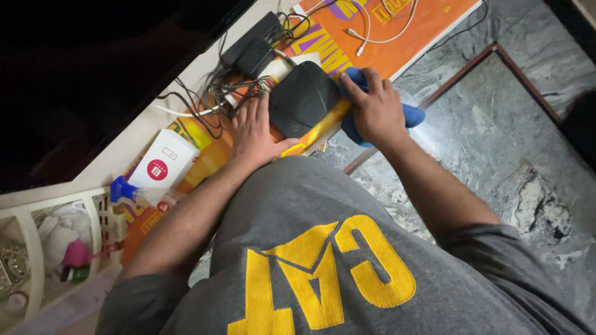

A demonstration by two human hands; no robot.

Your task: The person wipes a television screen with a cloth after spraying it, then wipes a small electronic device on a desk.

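The left hand lies palm down with its fingers spread and relaxed, gripping nothing, on the orange and yellow printed sheet that covers the white shelf top. Its thumb reaches toward the near edge of the rounded black plastic box, which sits on that sheet at the shelf's front edge, and its fingertips touch the tangle of black cables behind. The left forearm runs down and back to the grey short sleeve. The right hand comes in from the other side, wrist bent, fingers curled and pressed down on a crumpled blue cloth, which it holds against the right edge of the black box; the cloth bulges out past the knuckles over the grey marble floor. A white carton with a red round mark lies on the sheet left of the left forearm, a clear spray bottle with a blue nozzle just below it, and a white plastic rack stands at the far left.
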